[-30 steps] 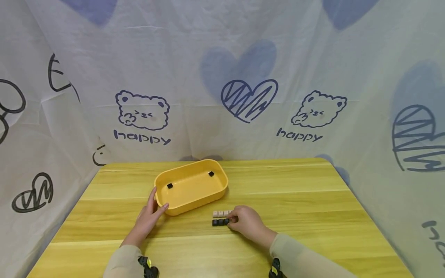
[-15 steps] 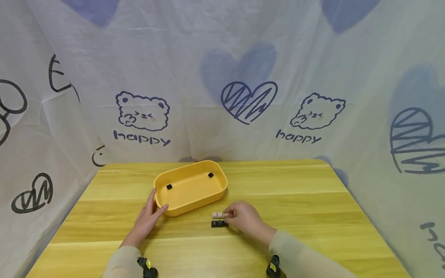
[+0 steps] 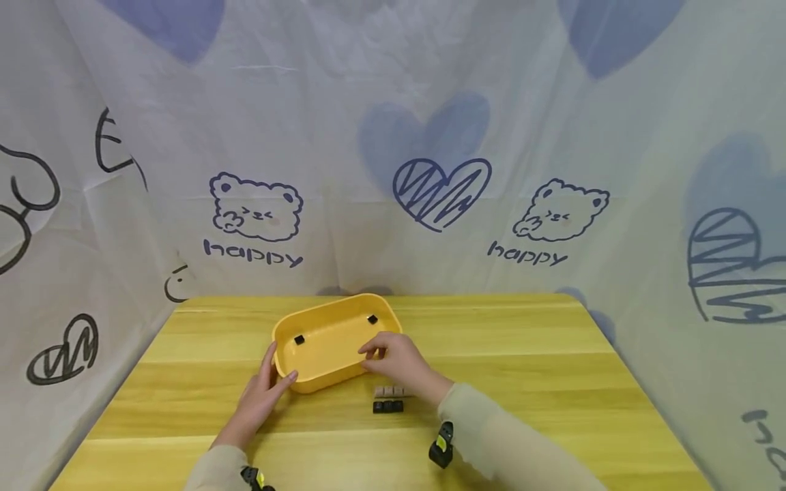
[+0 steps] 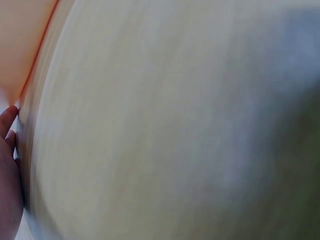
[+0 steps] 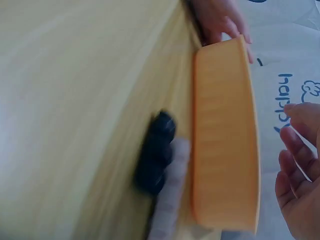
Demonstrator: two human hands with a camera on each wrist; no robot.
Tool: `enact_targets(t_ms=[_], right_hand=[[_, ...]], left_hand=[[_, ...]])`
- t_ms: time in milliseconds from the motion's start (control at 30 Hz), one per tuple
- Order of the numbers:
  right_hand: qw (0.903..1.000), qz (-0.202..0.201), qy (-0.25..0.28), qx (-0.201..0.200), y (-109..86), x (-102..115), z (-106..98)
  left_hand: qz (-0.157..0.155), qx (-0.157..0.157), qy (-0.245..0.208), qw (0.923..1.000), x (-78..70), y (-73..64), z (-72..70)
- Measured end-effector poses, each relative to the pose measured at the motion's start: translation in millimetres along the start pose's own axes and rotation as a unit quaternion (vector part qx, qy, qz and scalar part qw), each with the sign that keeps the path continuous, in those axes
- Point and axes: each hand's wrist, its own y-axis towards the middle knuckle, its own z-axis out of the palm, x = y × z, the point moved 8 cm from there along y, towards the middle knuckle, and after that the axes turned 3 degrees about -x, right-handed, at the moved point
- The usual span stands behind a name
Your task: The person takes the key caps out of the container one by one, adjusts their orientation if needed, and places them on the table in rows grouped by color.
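In the head view, a yellow plastic tray (image 3: 334, 375) stands at an angle on the table. Inside lie two small black keycaps, one toward the left (image 3: 299, 339) and one toward the right (image 3: 372, 319). My left hand (image 3: 256, 402) grips the tray's near left corner, thumb at the front rim and fingers along the left side. Over the near right rim hovers my right hand (image 3: 399, 358), its thumb and fingertips close together; I cannot tell whether a keycap is between them. Below it are a row of black keycaps (image 3: 388, 407) and a row of pale keycaps (image 3: 387, 392).
The wooden table (image 3: 522, 382) reaches back to a white cloth backdrop (image 3: 344, 218) with blue hearts and bear drawings. Black wrist cameras sit at both cuffs, the right one (image 3: 441, 447) just above the table. The right sleeve (image 3: 510, 436) crosses the table's right half.
My right hand has left the keycap rows and moved up and left to over the tray's near rim. The left hand keeps its grip on the tray. The head view has tilted up slightly.
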Motion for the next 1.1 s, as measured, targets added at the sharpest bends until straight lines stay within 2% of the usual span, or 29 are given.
enact_targets(t_ms=[267, 533, 767, 1100], right_hand=[[0.9993, 0.011, 0.027, 0.023, 32.9, 12.6, 25.0], [0.9982, 0.016, 0.021, 0.054, 61.1, 20.4, 52.7], [0.994, 0.059, 0.048, 0.078, 78.8, 12.5, 73.0], [0.9882, 0.084, 0.058, 0.114, 98.3, -0.8, 106.0]], left_hand=[[0.007, -0.005, 0.022, 0.9997, -0.2, 1.8, -1.1], [-0.003, 0.001, 0.038, 0.9993, 1.0, -0.6, -1.9], [-0.002, 0.003, 0.027, 0.9996, -0.5, 0.3, -0.2], [-0.009, 0.001, 0.019, 0.9998, 1.0, -0.6, -0.6]])
